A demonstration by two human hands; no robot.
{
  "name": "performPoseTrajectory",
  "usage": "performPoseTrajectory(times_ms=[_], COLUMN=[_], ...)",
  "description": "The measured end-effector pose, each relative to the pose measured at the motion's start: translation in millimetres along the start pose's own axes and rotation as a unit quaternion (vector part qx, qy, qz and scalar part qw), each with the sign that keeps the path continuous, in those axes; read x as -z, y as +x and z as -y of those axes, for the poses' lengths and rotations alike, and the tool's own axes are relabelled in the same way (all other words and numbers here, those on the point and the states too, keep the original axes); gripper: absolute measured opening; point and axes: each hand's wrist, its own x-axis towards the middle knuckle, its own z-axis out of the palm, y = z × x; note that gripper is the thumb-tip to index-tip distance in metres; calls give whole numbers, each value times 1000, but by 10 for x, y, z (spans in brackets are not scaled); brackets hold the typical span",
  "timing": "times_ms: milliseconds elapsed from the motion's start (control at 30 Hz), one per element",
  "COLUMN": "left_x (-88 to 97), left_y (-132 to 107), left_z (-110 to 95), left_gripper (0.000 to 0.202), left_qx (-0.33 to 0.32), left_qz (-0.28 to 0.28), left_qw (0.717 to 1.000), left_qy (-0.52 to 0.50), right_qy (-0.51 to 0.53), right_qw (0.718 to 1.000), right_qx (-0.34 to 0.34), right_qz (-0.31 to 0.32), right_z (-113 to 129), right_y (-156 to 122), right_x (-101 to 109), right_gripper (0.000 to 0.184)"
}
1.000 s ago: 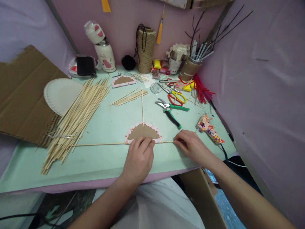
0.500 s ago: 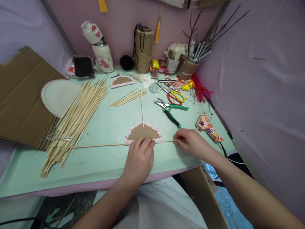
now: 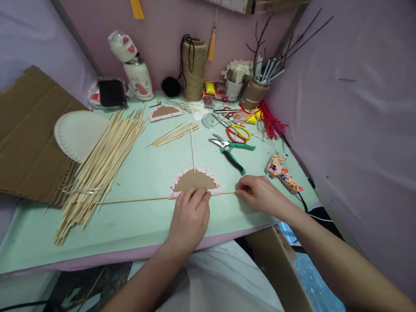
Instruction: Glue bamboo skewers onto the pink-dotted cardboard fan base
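Observation:
A brown cardboard half-disc with a pink scalloped border lies near the front of the pale green table. One thin bamboo skewer runs along its straight edge, and a second skewer sticks out from its top. My left hand presses its fingertips down on the long skewer at the half-disc's lower edge. My right hand pinches the right end of that same skewer.
A big heap of skewers, a paper plate and a cardboard sheet lie left. Behind: a small skewer bundle, green-handled pruners, scissors, twine spool, a second half-disc. A patterned glue gun lies right.
Both hands hold the same grip on the skewer. Only the view has shifted slightly.

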Motion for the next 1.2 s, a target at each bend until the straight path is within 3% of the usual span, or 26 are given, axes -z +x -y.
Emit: performPoseTrajectory(times_ms=[1200], left_x=[-17], left_y=[-14], left_z=[5], left_gripper=[24], left_qx=[-2], left_qz=[6], left_qw=[1000], left_qy=[-2], right_qy=[-3], right_qw=[1000], right_qx=[-13], right_qz=[4], right_z=[12], right_y=[5], right_x=[5], right_gripper=[12])
